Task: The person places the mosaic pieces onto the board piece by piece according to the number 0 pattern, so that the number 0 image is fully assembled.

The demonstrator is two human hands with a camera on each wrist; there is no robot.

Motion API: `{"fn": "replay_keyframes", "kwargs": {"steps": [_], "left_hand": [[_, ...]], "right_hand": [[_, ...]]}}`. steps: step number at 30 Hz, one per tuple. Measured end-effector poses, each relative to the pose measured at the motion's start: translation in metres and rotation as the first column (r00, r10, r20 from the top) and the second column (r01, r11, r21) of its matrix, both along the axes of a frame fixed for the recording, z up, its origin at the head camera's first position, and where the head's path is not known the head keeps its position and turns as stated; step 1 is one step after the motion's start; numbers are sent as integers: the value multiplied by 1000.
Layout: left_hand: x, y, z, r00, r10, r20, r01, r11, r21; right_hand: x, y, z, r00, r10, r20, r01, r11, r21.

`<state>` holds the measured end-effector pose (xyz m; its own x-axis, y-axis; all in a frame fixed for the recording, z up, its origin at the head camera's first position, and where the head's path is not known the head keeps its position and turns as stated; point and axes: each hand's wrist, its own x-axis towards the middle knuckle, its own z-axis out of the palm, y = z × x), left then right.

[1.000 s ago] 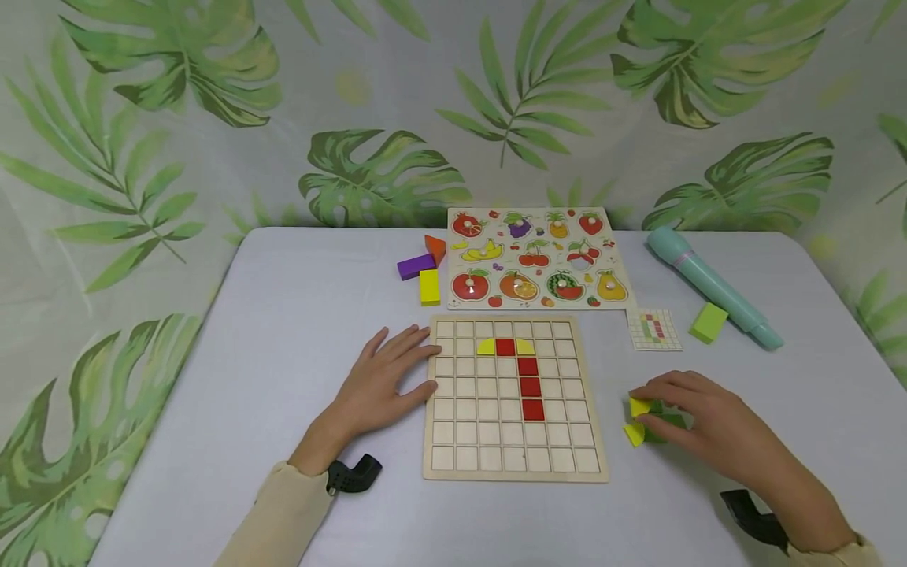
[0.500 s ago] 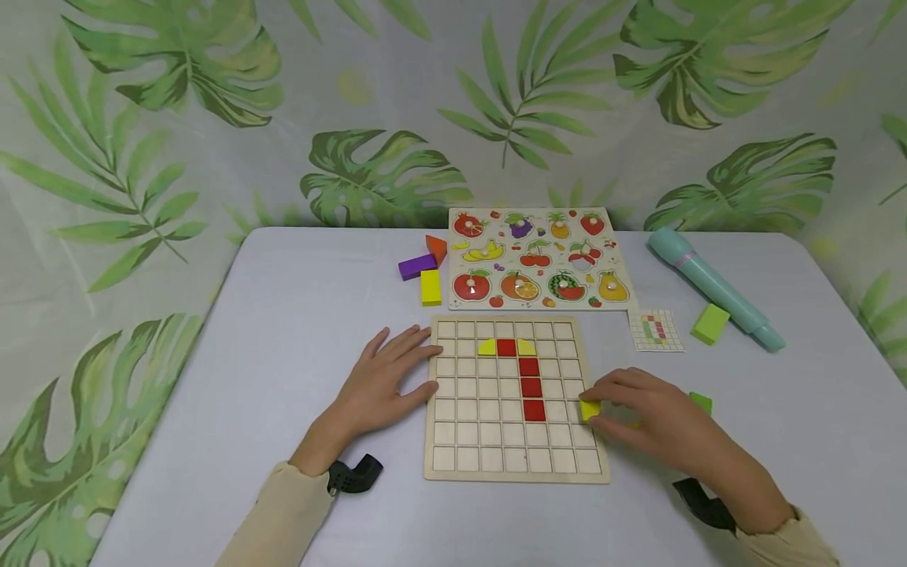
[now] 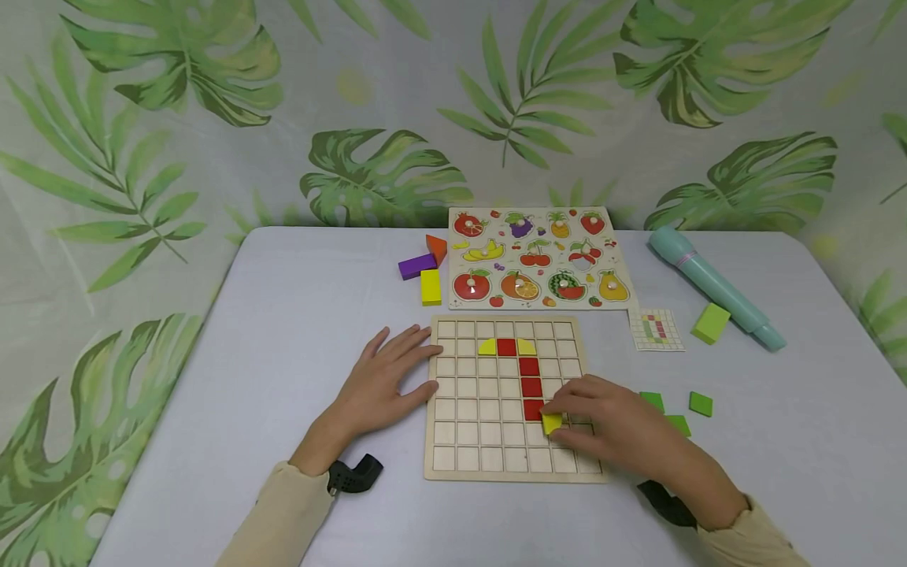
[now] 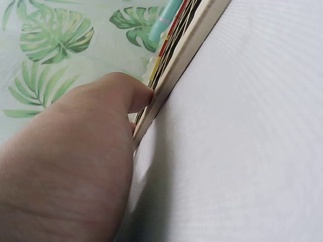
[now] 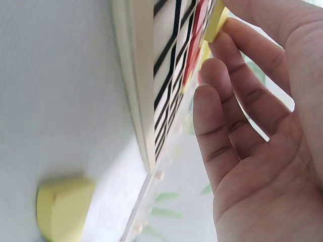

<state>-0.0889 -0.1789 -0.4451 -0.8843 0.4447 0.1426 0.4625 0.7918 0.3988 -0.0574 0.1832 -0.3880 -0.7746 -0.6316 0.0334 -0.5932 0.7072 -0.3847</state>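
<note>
Head view: the right hand (image 3: 620, 419), angled leftward, pinches one yellow piece (image 3: 551, 424) at the board (image 3: 490, 457); fingers hide its long axis. Up-left of the grip sit four red squares (image 3: 531, 387) and two yellow rounded pieces (image 3: 487, 347); rightward, three green tiles (image 3: 701, 404). The left hand (image 3: 386, 386), fingers spread, touches the board's left edge.

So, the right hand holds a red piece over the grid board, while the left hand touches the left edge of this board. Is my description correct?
Only the colour is wrong: the piece is yellow, as the head view shows. The right hand does hold it over the grid board, and the left hand touches its left edge.
</note>
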Motion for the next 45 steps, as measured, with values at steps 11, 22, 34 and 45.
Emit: {"fn": "replay_keyframes", "kwargs": {"steps": [11, 22, 34, 45], "left_hand": [[1, 1, 1, 1000, 1, 7, -1, 1000, 2], [0, 1, 0, 1000, 1, 1, -1, 1000, -3], [1, 1, 1, 1000, 3, -2, -3, 1000, -3], [2, 1, 4, 1000, 3, -1, -3, 1000, 5]], "right_hand": [[1, -12, -8, 990, 133, -45, -135, 989, -53], [-1, -14, -12, 988, 143, -49, -148, 983, -106], [1, -14, -11, 991, 122, -50, -127, 985, -116], [1, 16, -11, 997, -18, -80, 7, 991, -132]]}}
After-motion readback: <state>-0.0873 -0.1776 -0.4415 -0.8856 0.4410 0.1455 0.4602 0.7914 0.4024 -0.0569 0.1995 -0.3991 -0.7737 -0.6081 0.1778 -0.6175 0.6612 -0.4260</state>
